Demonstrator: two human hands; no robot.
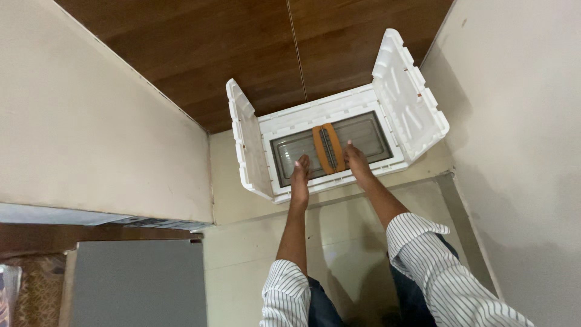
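A white plastic frame lies ahead of me with two ribbed side flaps standing open, one on the left and one on the right. In its middle sits a greyish see-through panel with an orange handle strip across the centre. My left hand rests on the near rim just left of the strip, fingers stretched onto the panel. My right hand lies just right of the strip in the same way. Neither hand holds anything. Both arms wear striped sleeves.
Dark brown wood boards lie beyond the frame. Beige walls stand close on the left and right. Under me is a cream tiled floor. A grey flat panel lies at the lower left beside patterned cloth.
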